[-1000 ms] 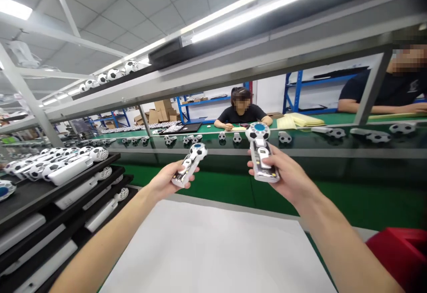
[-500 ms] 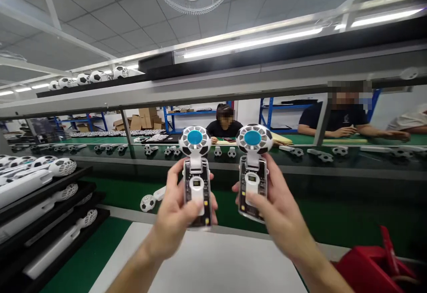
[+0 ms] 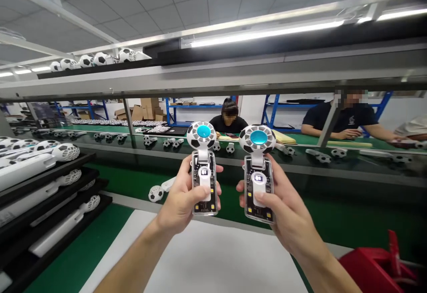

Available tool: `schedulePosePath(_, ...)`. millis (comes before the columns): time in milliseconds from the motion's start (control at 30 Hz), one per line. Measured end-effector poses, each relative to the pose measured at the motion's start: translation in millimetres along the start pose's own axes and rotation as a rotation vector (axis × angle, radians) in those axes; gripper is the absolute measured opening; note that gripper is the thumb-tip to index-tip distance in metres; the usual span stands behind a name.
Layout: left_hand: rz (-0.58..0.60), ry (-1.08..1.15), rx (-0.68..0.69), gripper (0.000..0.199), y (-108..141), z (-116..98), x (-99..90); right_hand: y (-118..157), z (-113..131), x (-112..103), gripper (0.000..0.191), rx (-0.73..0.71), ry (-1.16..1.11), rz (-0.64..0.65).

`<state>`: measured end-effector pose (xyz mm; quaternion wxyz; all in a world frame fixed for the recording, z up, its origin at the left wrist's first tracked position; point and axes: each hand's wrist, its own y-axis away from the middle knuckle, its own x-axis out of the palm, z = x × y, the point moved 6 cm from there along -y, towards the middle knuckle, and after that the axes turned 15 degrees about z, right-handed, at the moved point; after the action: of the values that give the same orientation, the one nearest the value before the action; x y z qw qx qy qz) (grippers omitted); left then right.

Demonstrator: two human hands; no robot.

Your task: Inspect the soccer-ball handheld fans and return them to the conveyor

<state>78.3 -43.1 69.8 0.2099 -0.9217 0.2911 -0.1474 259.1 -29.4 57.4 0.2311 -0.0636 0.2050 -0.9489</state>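
My left hand is closed around the clear handle of a handheld fan with a football-patterned head and a blue centre. Its thumb presses on the white front strip below a small lit display. A matching handheld fan stands upright in my right hand, whose thumb lies on the same strip under its own lit display. Circuit boards with yellow squares show through both handles. The two fans are side by side, apart, blue faces toward me. My fingertips behind the handles are partly hidden.
Black trays of white football-headed fans are stacked at left. One loose fan lies on the green conveyor past a white sheet. A red container sits at lower right. Two co-workers sit across the line.
Both hands and fans have shifted slightly right in view, and the left fan is raised a little. The displays look brighter, with white digits. The right co-worker's arm now reaches outward to the right.
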Motion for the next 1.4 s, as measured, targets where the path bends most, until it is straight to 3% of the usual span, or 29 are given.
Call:
schedulePosePath(167,0.100,0.155,-0.062,0.054,4.5,-2.4,13.2,4.2,7.9,4.4,0.088,0.027,-0.054,0.050)
schedulePosePath(367,0.068,0.148,0.002,0.067,3.0,1.4,13.7,7.6,10.0,7.4,0.092,0.023,-0.055,0.027)
schedulePosePath(533,0.052,0.157,-0.037,0.062,2.9,4.9,16.4,8.1,11.5,11.0,0.081,0.040,-0.111,0.026)
schedulePosePath(833,0.028,0.139,0.038,0.059,2.1,4.5,15.8,6.5,12.9,12.7,0.075,0.028,-0.156,0.007)
schedulePosePath(1300,0.089,0.206,0.002,0.053,3.1,11.0,23.8,6.9,11.8,16.5,0.079,-0.019,-0.157,0.077)
schedulePosePath(1400,0.079,0.202,-0.003,0.050,3.6,13.5,26.8,6.6,13.5,17.2,0.066,-0.045,-0.162,0.024)
